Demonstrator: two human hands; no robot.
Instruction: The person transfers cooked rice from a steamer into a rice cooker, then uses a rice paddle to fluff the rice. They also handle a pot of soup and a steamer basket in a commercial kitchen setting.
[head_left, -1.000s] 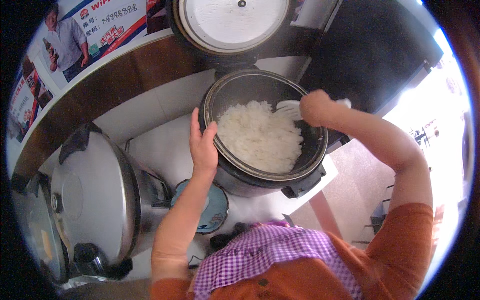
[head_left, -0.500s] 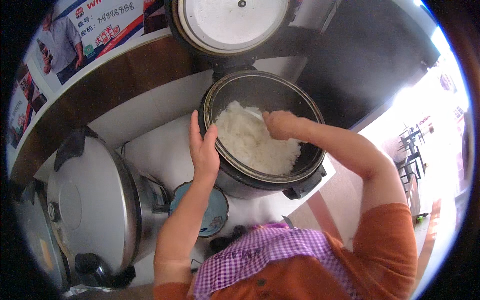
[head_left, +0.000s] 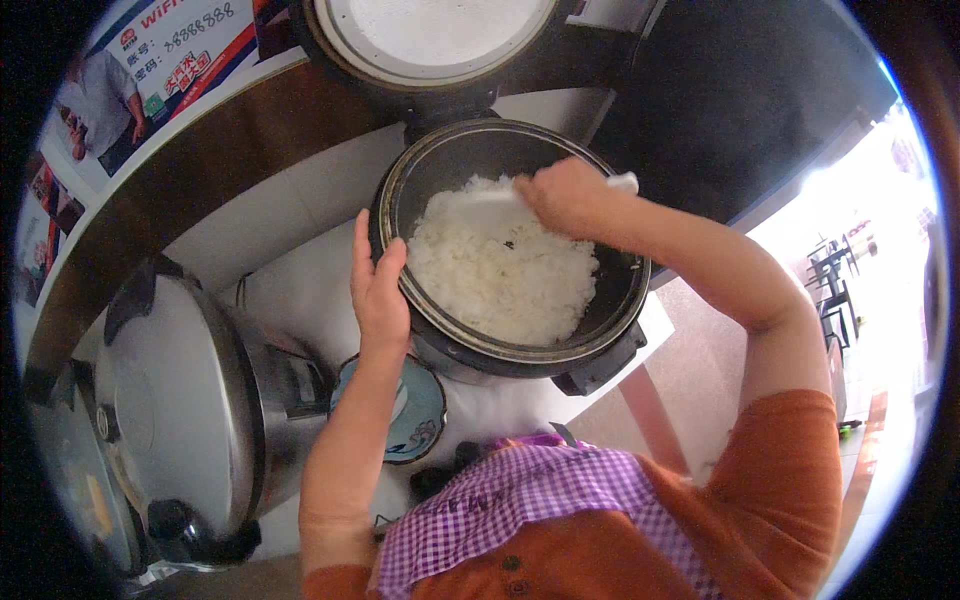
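A big open rice cooker (head_left: 470,352) stands before me, with a mound of white rice (head_left: 500,270) in its dark pot. My right hand (head_left: 570,198) is over the rice, closed round the handle of a white rice paddle (head_left: 485,207). The paddle's blade lies against the far side of the mound, and its handle end sticks out past my hand. My left hand (head_left: 382,300) rests against the cooker's left rim, fingers stretched and thumb apart, holding nothing. Near my left forearm sits a blue bowl (head_left: 418,415), partly covered by that arm.
The cooker's raised lid (head_left: 435,40) stands behind the pot. To the left is a second, closed cooker (head_left: 175,400), with another lid (head_left: 75,480) beyond it. A dark panel (head_left: 750,100) rises at the back right. Dark-framed furniture (head_left: 835,285) shows far right.
My right hand has lifted and shifted, and the paddle now lies flatter with its handle end showing. The rice surface looks smoother. My left hand stays at the rim while the view shifts slightly.
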